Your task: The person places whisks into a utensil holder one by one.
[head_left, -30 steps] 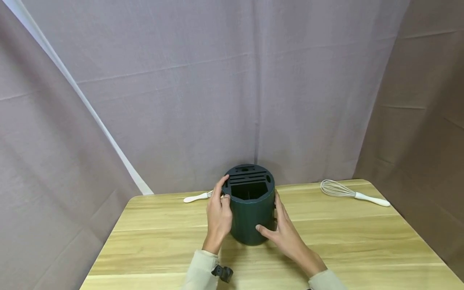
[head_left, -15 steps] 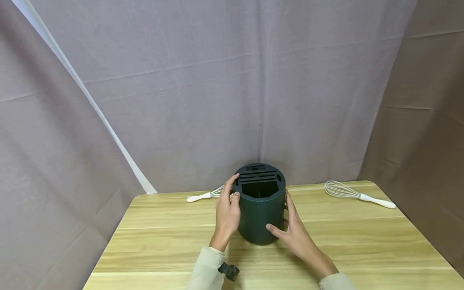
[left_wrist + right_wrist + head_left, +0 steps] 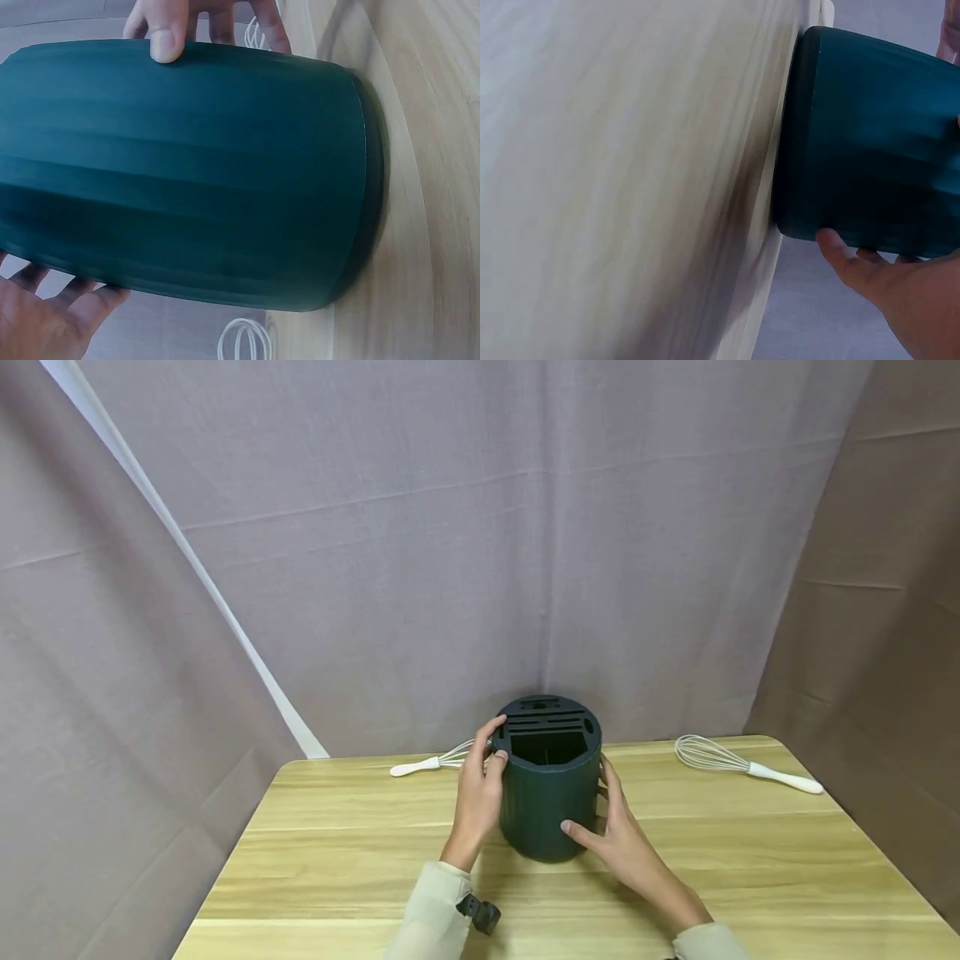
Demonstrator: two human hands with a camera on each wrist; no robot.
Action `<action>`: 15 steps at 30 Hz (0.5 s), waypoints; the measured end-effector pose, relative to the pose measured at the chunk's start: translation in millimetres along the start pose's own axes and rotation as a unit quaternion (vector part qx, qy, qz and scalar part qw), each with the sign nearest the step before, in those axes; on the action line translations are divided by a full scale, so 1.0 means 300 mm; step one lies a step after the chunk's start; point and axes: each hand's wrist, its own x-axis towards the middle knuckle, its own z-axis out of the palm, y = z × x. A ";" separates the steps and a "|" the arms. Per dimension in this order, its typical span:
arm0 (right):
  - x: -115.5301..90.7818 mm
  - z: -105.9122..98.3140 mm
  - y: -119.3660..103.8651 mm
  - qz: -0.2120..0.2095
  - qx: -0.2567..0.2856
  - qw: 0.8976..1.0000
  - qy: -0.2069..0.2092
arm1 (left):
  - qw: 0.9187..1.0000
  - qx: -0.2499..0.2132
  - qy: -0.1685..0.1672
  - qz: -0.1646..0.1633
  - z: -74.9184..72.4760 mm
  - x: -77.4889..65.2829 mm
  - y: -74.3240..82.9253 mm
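Observation:
A dark green, round knife holder [image 3: 551,814] stands upright in the middle of the table, its top showing several slots and one large divided opening. My left hand [image 3: 478,789] grips its upper left side, fingers near the rim and thumb on the front. Lower down, my right hand [image 3: 626,843] holds the right side, with the thumb across the front. In the left wrist view, the smooth green wall [image 3: 187,172] fills most of the picture between both hands. The right wrist view shows the holder's base [image 3: 799,142] close against the tabletop; whether it touches is unclear.
A white-handled whisk [image 3: 416,767] lies behind on the left, its wire end partly hidden by my left hand. Another whisk [image 3: 783,777] lies at the back right. Grey cloth [image 3: 420,568] hangs behind the wooden table [image 3: 337,852].
Both hands have shifted the knife holder to the right relative to the whisks, and more of the left whisk's wires show. The head view has turned slightly. Both grips look the same.

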 end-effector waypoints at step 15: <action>0.078 -0.222 -0.076 -0.083 -0.066 0.994 -0.005 | 0.999 -0.048 -0.001 0.010 0.038 -0.009 0.002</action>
